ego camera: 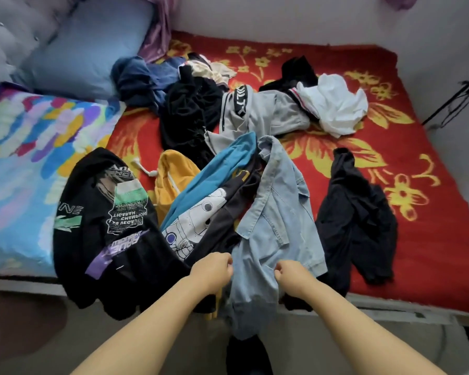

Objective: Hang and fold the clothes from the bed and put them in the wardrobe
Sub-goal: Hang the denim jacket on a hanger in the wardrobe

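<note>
A light blue denim shirt (276, 223) lies over the front edge of the bed, its lower part hanging toward the floor. My left hand (214, 269) grips its left side and my right hand (290, 274) grips its right side, both fists closed on the fabric. Left of it lie a black printed T-shirt (100, 228), a dark shirt with a white astronaut print (198, 220), a teal garment (217, 174) and a yellow hoodie (171, 180). A black garment (355, 220) lies to the right. No wardrobe is in view.
The bed has a red blanket with yellow flowers (423, 212). Further back lie grey trousers (268, 115), a white shirt (333, 104), black clothes (190, 115) and a navy garment (138, 79). A colourful pillow (25, 163) and a pale blue pillow (87, 47) sit left.
</note>
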A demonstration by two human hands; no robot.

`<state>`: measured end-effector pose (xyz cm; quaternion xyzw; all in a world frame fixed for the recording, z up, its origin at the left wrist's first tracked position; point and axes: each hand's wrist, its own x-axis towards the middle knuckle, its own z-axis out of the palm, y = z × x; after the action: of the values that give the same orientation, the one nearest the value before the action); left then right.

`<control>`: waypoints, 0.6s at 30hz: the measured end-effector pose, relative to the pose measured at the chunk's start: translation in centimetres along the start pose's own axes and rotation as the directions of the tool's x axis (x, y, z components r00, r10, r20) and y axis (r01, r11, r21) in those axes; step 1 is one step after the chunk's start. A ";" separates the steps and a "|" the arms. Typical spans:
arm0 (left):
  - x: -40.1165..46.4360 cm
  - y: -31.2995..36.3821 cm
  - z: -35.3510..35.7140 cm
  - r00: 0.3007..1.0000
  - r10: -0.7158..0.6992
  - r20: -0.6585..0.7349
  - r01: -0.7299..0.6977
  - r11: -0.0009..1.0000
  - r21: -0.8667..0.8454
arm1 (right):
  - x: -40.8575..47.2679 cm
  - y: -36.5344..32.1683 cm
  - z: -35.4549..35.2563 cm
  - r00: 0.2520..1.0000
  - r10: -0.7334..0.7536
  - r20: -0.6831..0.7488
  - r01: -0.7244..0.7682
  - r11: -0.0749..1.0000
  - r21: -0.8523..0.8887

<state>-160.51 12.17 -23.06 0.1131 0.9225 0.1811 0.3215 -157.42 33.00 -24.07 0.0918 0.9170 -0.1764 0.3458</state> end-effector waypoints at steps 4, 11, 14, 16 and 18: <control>8.3 1.8 2.0 0.994 -0.056 0.091 0.060 0.997 -0.045 | 8.2 3.0 -2.3 1.000 0.011 -0.007 -0.011 1.000 0.004; 20.3 3.1 5.6 0.989 -0.121 -0.090 0.127 0.990 0.058 | 19.3 7.2 -1.1 0.973 0.047 -0.224 -0.038 0.998 0.045; 23.6 2.4 7.8 0.974 -0.179 -0.140 0.178 0.984 -0.020 | 21.9 8.2 1.9 0.962 0.037 -0.269 -0.023 0.998 0.055; 24.7 1.9 9.2 0.960 -0.235 -0.156 0.214 0.967 -0.140 | 22.3 8.6 3.6 0.948 0.045 -0.315 -0.038 0.999 0.028; 25.2 1.6 10.1 0.948 -0.259 -0.184 0.219 0.952 -0.212 | 22.2 9.1 4.9 0.934 0.004 -0.356 0.000 1.000 0.012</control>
<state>-173.31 24.44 -43.62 -0.0508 0.9367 0.2384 0.2512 -168.41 40.51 -44.64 0.1253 0.9633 -0.1621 0.1735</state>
